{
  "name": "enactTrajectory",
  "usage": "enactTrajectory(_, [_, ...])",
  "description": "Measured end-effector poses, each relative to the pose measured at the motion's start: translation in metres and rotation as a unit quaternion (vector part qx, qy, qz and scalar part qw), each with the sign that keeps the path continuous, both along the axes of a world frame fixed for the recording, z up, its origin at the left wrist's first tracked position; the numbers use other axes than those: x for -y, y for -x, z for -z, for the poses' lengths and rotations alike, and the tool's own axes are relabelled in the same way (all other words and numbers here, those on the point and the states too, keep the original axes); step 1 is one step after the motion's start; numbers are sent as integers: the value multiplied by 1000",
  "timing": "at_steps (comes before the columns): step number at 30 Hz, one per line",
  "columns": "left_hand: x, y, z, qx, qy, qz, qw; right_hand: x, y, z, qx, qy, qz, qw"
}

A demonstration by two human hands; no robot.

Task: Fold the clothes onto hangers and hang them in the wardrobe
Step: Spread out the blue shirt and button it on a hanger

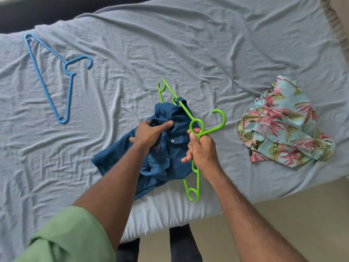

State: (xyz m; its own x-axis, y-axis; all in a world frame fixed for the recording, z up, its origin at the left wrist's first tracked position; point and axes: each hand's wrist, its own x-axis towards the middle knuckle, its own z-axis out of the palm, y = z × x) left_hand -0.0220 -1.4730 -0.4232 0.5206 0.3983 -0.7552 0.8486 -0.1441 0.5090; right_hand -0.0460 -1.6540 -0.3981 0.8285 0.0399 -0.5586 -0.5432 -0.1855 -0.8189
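Observation:
A dark blue shirt (166,159) lies crumpled at the near edge of the bed. My left hand (151,134) grips the shirt's collar area, thumb and fingers curled into the cloth. My right hand (203,150) holds a green plastic hanger (197,127) by its neck, just below the hook. One arm of the hanger passes under the shirt's upper edge; the other arm points toward me past my wrist.
A blue hanger (52,76) lies on the wrinkled pale blue sheet (170,44) at the left. A floral shirt (283,125) sits bunched at the right. A pillow edge (338,25) shows at the far right. Beige floor (283,224) lies below the bed's edge.

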Motion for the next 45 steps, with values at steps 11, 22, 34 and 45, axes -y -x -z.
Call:
enactTrajectory(11, [-29,29,-27,183,88,-44,978,-15,-16,2,86,155,1,984])
enactTrajectory(22, [-122,129,-61,200,57,-90,974,-62,-20,-9,102,197,-78,972])
enactTrajectory(34, [-227,224,-91,177,20,-133,975,-144,16,-61,170,156,-107,967])
enactTrajectory(45, [-233,238,-122,26,-54,-53,997,-209,49,-158,257,153,-172,939])
